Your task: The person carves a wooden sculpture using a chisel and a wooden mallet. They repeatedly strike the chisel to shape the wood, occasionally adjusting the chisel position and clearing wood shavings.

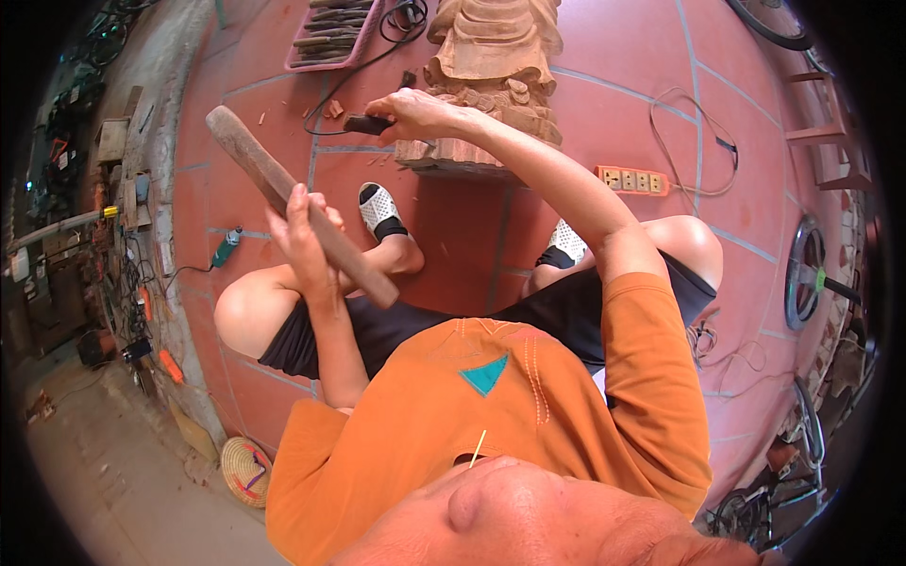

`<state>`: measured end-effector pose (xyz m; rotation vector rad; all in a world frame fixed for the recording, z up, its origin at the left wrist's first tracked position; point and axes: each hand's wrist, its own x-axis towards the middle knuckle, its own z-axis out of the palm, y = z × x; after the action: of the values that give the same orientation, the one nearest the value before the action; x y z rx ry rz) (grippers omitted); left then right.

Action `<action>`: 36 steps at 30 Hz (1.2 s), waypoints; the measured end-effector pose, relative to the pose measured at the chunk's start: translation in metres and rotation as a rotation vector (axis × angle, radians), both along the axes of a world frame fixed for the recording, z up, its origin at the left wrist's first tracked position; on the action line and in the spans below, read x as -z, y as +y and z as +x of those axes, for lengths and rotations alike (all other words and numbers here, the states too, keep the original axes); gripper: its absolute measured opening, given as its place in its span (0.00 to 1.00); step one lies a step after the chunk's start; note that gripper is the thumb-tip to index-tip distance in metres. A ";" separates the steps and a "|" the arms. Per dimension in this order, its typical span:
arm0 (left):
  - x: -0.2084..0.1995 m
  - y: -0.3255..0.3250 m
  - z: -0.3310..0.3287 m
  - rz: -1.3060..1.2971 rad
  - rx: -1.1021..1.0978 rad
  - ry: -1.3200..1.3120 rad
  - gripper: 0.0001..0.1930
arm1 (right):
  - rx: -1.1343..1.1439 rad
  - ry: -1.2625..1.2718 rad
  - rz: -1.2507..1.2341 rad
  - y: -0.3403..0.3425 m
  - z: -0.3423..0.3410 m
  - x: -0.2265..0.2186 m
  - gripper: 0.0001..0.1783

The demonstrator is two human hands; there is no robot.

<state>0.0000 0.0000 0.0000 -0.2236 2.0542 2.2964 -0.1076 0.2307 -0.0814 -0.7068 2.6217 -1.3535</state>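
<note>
Fingers of the left hand (307,231) are wrapped firmly around a long wooden bar (250,151), which slants up and away over the left knee, its rounded end raised clear of the floor and its squared end tipped down toward the lap. Over on the other side, the right hand (415,115) reaches far forward, its fingers bent around a dark, short-handled piece (366,124); I can't tell from here what sort of tool it is. That hand sits just to the left of a carved wooden statue (495,57), close to its rough base (458,156). The statue stands on the red tiled floor (453,217) straight ahead of the seated person, beyond the two white perforated shoes (379,206).

Wood chips (335,109) lie scattered to the left of the base. Past them I see a pink plastic basket (326,65) with a row of slim tools (335,28) laid in it. An orange power strip (632,180) rests on the tiles right of the statue, and a green corded tool (226,247) lies out beyond the left knee.
</note>
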 end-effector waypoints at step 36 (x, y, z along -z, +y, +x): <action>-0.151 -0.004 -0.070 -0.325 0.564 0.132 0.19 | 0.290 -0.162 -0.464 0.059 0.013 -0.018 0.28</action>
<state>-0.0705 -0.0045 0.1512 0.4517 2.1770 1.6822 -0.0949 0.2900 -0.0630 -0.2405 2.3667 -2.0411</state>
